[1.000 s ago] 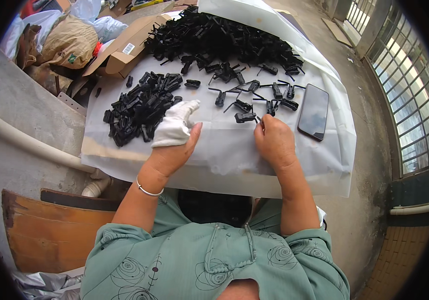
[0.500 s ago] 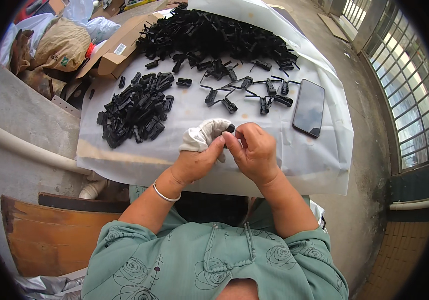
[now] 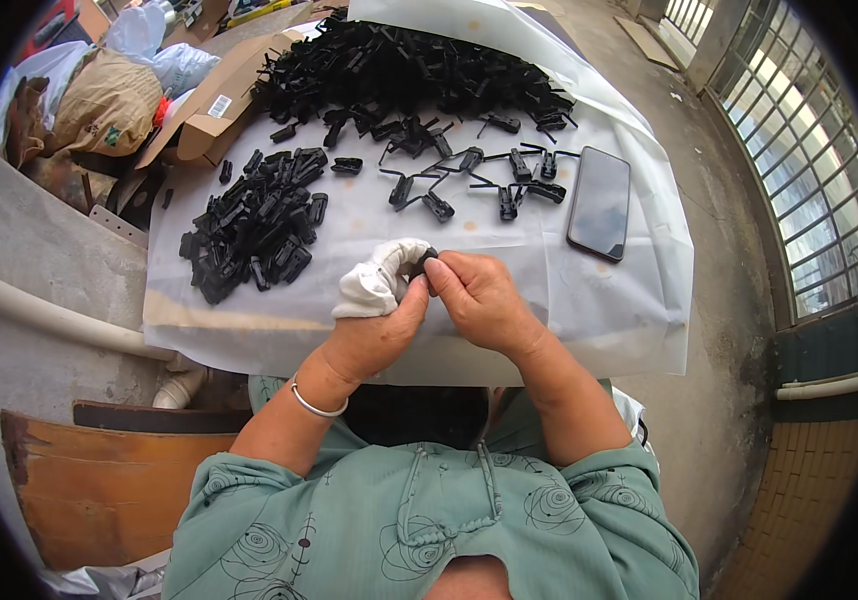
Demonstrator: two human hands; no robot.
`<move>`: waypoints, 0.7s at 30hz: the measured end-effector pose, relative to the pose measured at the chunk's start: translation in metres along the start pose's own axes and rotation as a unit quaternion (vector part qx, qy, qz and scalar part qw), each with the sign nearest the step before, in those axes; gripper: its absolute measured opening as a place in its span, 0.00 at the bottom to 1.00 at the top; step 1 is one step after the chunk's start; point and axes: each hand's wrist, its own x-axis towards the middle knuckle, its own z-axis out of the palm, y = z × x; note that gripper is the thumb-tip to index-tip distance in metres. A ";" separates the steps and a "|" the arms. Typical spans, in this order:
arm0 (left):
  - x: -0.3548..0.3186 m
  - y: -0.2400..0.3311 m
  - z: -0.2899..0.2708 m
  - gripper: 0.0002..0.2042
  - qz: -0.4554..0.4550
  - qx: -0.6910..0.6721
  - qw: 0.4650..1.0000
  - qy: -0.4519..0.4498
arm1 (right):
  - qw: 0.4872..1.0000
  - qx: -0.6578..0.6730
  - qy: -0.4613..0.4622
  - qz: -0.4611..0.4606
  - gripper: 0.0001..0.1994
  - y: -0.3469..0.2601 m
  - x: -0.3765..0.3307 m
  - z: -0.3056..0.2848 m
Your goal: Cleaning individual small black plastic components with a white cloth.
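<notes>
Both hands meet over the near part of the table around a small black plastic part (image 3: 428, 262), mostly hidden by the fingers. My left hand (image 3: 381, 300), in a white glove that leaves the thumb bare, is closed on the part. Bare, my right hand (image 3: 487, 302) pinches the same part between thumb and fingers. Beyond them lie several loose black plastic parts with thin bent stems (image 3: 477, 180). To the left is a heap of black parts without long stems (image 3: 261, 218). A much larger tangled heap of stemmed black parts (image 3: 404, 75) covers the far side.
White sheeting (image 3: 609, 320) covers the table. A dark-screened phone (image 3: 599, 203) lies at its right. An open cardboard box (image 3: 211, 115) and stuffed bags (image 3: 109, 98) stand at the far left. A wall with a pipe (image 3: 49, 305) runs along the left, a barred window (image 3: 804, 150) along the right.
The whole view has shifted slightly, so the table's contents sit further left. My right fingers have closed in tighter over the small black part, beside my left thumb.
</notes>
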 end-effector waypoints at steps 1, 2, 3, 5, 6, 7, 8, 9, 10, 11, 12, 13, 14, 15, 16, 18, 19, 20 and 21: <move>0.000 -0.003 0.001 0.12 0.042 0.029 0.999 0.007 | 1.000 -0.001 0.001 0.000 0.14 0.002 0.000 0.004; 0.002 -0.007 0.002 0.12 0.042 0.029 0.999 0.006 | 1.000 0.009 0.030 0.002 0.14 0.008 0.000 0.009; 0.003 -0.011 0.002 0.12 0.077 0.082 0.994 0.016 | 0.998 0.020 0.059 0.004 0.14 0.011 0.001 0.013; 0.005 -0.013 0.003 0.13 0.111 0.135 0.984 0.024 | 0.998 0.015 0.062 0.020 0.14 0.009 0.002 0.017; 0.004 -0.013 0.003 0.12 0.112 0.151 0.982 0.036 | 0.997 0.011 0.065 0.037 0.14 0.009 0.001 0.018; 0.002 -0.012 0.004 0.12 0.112 0.168 0.978 0.047 | 0.997 0.012 0.066 0.038 0.14 0.010 0.002 0.019; 0.002 -0.014 0.005 0.12 0.111 0.168 0.979 0.045 | 0.996 0.006 0.078 0.034 0.14 0.013 0.003 0.020; 0.004 -0.017 0.004 0.12 0.121 0.188 0.974 0.045 | 0.996 0.000 0.090 0.028 0.14 0.014 0.005 0.021; 0.005 -0.019 0.004 0.12 0.131 0.208 0.968 0.045 | 0.996 0.000 0.091 0.028 0.14 0.013 0.005 0.021; 0.005 -0.019 0.003 0.12 0.131 0.208 0.968 0.044 | 0.996 -0.008 0.089 0.028 0.14 0.011 0.004 0.021; 0.004 -0.019 0.001 0.12 0.137 0.224 0.964 0.037 | 0.996 -0.016 0.087 0.028 0.14 0.010 0.004 0.021; 0.003 -0.019 0.000 0.13 0.142 0.240 0.960 0.031 | 0.996 -0.016 0.087 0.028 0.14 0.009 0.003 0.021; 0.001 -0.016 0.000 0.13 0.142 0.240 0.960 0.030 | 0.997 -0.004 0.078 0.013 0.14 0.009 0.003 0.020; -0.001 -0.008 0.002 0.12 0.069 0.120 0.990 0.037 | 0.998 0.008 0.068 -0.002 0.14 0.008 0.002 0.020; -0.002 -0.004 0.003 0.12 -0.005 -0.004 0.999 0.043 | 0.998 0.009 0.067 -0.002 0.14 0.008 0.001 0.019; 0.000 -0.011 0.006 0.12 0.051 0.052 0.996 0.053 | 0.997 0.044 0.057 0.013 0.14 0.008 0.002 0.017; 0.000 -0.014 0.007 0.11 0.108 0.108 0.986 0.062 | 0.997 0.044 0.056 0.013 0.14 0.008 0.003 0.018; 0.000 -0.014 0.006 0.11 0.108 0.108 0.986 0.063 | 0.998 0.027 0.057 0.017 0.14 0.008 0.003 0.019; -0.001 -0.014 0.003 0.11 0.127 0.173 0.975 0.058 | 0.998 0.011 0.060 0.022 0.15 0.008 0.002 0.020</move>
